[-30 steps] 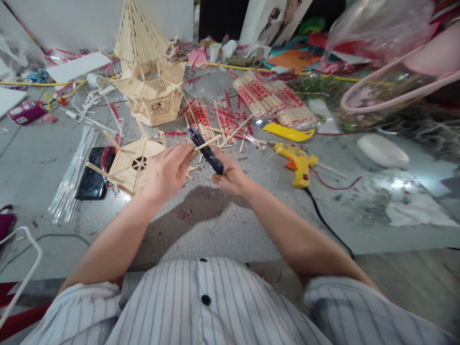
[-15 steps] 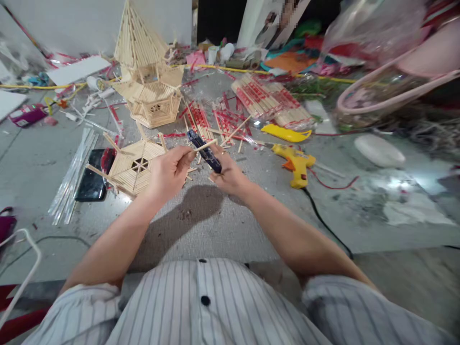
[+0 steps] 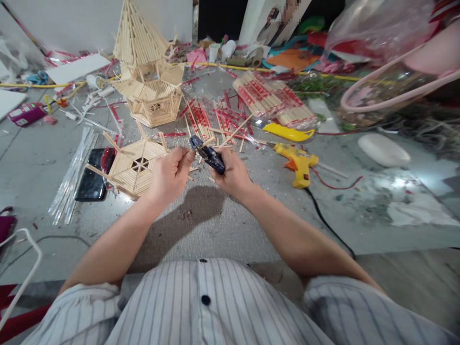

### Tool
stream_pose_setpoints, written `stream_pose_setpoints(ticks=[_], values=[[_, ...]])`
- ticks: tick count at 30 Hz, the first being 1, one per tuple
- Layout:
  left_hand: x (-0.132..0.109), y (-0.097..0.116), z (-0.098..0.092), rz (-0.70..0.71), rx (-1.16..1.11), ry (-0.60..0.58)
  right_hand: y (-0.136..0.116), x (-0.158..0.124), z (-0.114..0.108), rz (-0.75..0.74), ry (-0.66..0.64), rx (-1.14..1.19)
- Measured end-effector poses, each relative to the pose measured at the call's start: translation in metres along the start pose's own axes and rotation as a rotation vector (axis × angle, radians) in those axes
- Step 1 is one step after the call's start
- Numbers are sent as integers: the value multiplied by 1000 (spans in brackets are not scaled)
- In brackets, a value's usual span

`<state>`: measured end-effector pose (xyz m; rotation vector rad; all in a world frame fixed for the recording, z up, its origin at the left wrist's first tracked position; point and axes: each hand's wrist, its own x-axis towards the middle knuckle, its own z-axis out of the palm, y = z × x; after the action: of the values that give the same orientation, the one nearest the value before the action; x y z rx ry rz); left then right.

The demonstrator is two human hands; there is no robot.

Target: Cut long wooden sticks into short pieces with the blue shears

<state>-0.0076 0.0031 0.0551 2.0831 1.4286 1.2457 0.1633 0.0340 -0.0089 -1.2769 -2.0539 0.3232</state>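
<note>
My right hand (image 3: 235, 167) is closed around a dark blue hand cutter (image 3: 208, 154), its jaws pointing up and left. A short end of a wooden stick (image 3: 207, 142) shows at the cutter's jaws. My left hand (image 3: 171, 172) is pinched at the other side of the jaws, on the stick, most of which its fingers hide. Left of that hand lies a hexagonal stick panel (image 3: 125, 165) with upright posts at its corners. Behind it stands a tiered tower of sticks (image 3: 153, 96). Loose sticks (image 3: 201, 117) with red wrappers lie beyond my hands.
On the right are a yellow glue gun (image 3: 300, 163) with a black cord, a yellow utility knife (image 3: 287, 132) and a white oval object (image 3: 384, 149). Packed stick bundles (image 3: 258, 96) lie behind. A black phone (image 3: 91, 177) and clear glue sticks (image 3: 74, 175) are at left.
The cutter has turned slightly and its jaws have come onto the stick near my left fingers. Less of the stick shows now. The view has shifted a little.
</note>
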Motion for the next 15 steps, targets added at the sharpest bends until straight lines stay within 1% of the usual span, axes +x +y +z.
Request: stream_pose_setpoints(ticks=[10,15], values=[[-1,-4,0,5,108,16,-11,3,-8,211,-88,11],[2,-8,-1,11,273,26,-18,7,-10,309,-178,-10]])
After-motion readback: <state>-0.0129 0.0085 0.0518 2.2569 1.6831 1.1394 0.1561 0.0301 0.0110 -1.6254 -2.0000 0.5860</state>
